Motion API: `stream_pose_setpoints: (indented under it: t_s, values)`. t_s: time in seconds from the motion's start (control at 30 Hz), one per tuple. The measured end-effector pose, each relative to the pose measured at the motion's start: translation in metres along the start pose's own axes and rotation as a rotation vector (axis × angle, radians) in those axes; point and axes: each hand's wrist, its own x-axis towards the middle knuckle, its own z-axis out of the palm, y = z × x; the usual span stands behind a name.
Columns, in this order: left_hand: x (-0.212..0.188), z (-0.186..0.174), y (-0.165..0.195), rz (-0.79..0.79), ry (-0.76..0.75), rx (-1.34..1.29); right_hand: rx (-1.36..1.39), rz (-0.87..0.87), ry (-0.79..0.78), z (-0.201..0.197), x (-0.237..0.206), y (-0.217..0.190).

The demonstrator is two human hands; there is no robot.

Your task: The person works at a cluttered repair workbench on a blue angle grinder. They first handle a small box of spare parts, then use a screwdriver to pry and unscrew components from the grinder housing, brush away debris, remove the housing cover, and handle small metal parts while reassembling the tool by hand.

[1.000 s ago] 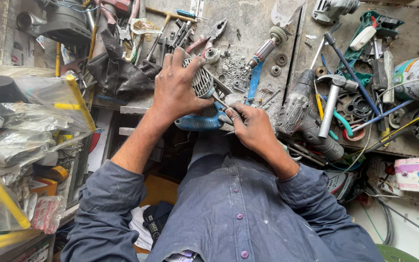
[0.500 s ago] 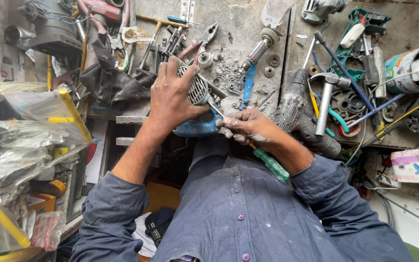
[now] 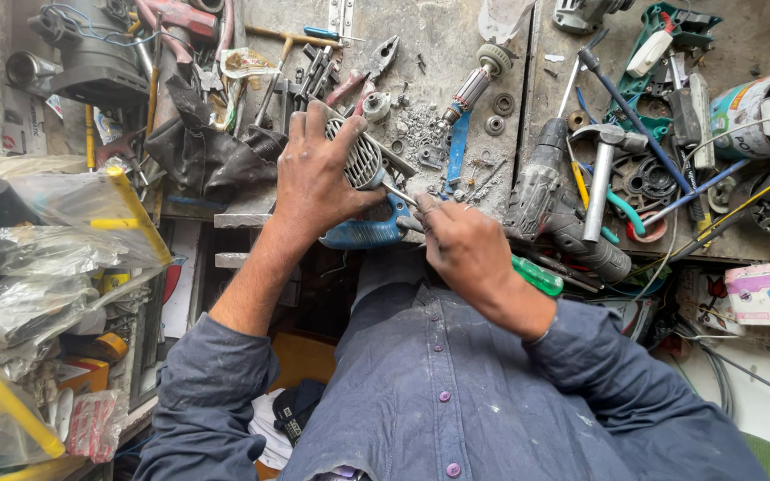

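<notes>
View from above of my workbench (image 3: 456, 27) with both hands at its near edge. My left hand (image 3: 314, 178) lies fingers together over a round, slotted grey vent cover (image 3: 358, 158), the thumb pressed against its right rim and the fingertips curled over its far side, so that the cover is clamped against the blue tool body (image 3: 363, 233) just beneath it. My right hand (image 3: 465, 245) is closed in a fist around a screwdriver with a green translucent handle (image 3: 536, 276); the handle end sticks out past the heel of the hand toward my right forearm, and the thin metal shaft (image 3: 400, 194) runs from the fingers up and left until its tip meets the lower right edge of the cover. The blue tool body rests at the bench edge, between the two hands and directly above my lap. Just right of my right hand lies a dusty grey drill (image 3: 550, 200), with a hammer (image 3: 601, 174) beside it. Farther back on the bench are a motor armature (image 3: 479, 80), a pair of pliers (image 3: 372, 67) and a scatter of small metal parts (image 3: 416, 134). At my left side stand clear plastic bags (image 3: 37, 267) with yellow edges. I wear a dark blue buttoned shirt (image 3: 438, 392).
</notes>
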Motion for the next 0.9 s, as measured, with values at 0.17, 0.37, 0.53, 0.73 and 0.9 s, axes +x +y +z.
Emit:
stream_pose_setpoints:
  t_s: [0.17,0.37,0.53,0.73,0.9]
  values:
    - [0.003,0.000,-0.002,0.046,-0.001,0.011,-0.001,0.084,0.129,-0.002,0.008,-0.016]
    - [0.012,0.005,-0.007,0.359,0.104,0.230,0.032,0.207,0.087,0.005,0.014,-0.017]
    - [0.012,0.006,-0.009,0.395,0.011,0.079,0.074,0.274,0.194,0.000,0.016,-0.019]
    - [0.018,0.007,-0.010,0.386,0.005,-0.011,0.090,0.182,0.316,-0.007,0.021,-0.023]
    - [0.026,0.008,-0.009,0.413,0.017,-0.040,0.031,0.165,0.357,-0.006,0.030,-0.020]
